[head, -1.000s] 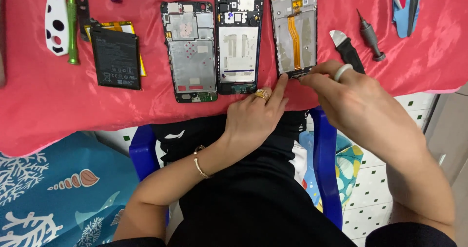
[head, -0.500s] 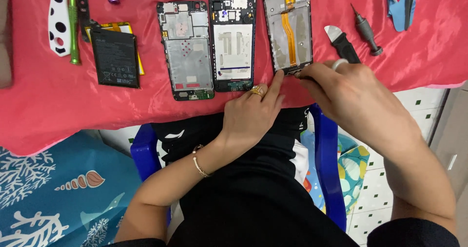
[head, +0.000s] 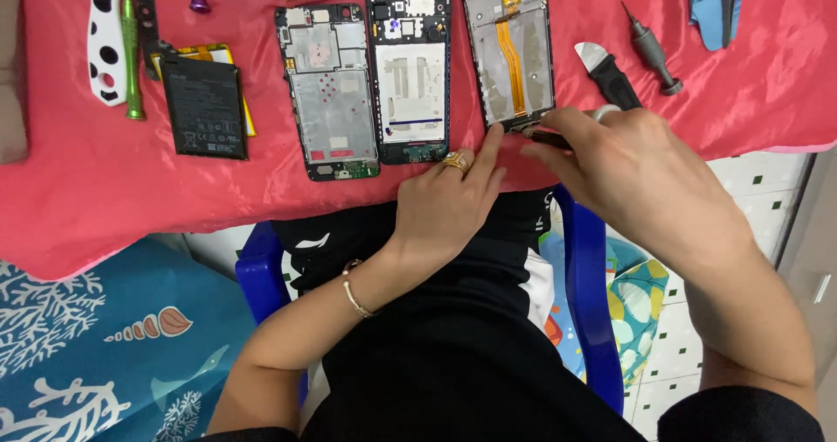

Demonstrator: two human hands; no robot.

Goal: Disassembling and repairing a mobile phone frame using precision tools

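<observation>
Right now both hands meet at the bottom edge of an opened phone frame (head: 510, 54) with an orange flex cable (head: 514, 58) running down its middle; it lies in the upper centre-right of the picture on a red satin cloth (head: 767, 85). The left hand (head: 445, 211), wearing a gold ring, rests palm-down on the cloth with its forefinger stretched out so that the tip presses the frame's lower left corner; it holds nothing. The right hand (head: 628, 167) is curled in a pinch over a thin dark tool (head: 542, 134) whose end sits at the frame's lower edge; most of the tool is hidden under the fingers, so its kind cannot be told.

The frame looks light, thin and stiff, but its cable and small boards seem fragile, and the glossy cloth under it probably lets it slide. It is best steadied by its outer rim or corners, as the left forefinger does, and never by the cable.

Left of it lie two more opened phone bodies: one with a pale panel (head: 410, 67) and one with a grey metal plate (head: 330, 89). Further left sit a black battery (head: 204, 106), a green screwdriver (head: 131, 54) and a white piece with black spots (head: 103, 37). Right of the hands lie a black pry tool (head: 609, 74), a small dark screwdriver (head: 649, 48) and, in the upper right corner, a blue tool (head: 719, 6).
</observation>
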